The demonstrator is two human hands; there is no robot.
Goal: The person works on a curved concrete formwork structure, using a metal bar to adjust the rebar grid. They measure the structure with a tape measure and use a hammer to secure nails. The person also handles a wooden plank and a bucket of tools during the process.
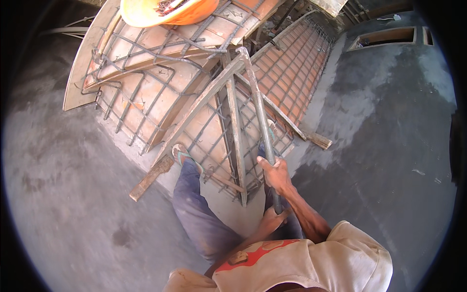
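Observation:
Both of my hands are wrapped round a long steel bar point(258, 102), rusty toward its far end, with a short hooked head. My right hand point(276, 173) grips it partway along the shaft. My left hand point(273, 221), partly hidden by my forearm and shirt, closes round the near end. The hooked head is beside the top of a wooden A-shaped frame point(202, 100); I cannot tell whether they touch. Under the frame, a grid of rebar point(287, 63) lies over wooden formwork boards point(199, 129) on the stair slope. My sandalled feet stand among the bars.
An orange hard hat point(168, 12), upturned with small pieces of wire in it, rests at the far left on the formwork. Bent rebar ends point(131, 138) stick out along the left edge. Grey plastered walls point(384, 117) flank both sides, with a framed opening point(384, 38) at far right.

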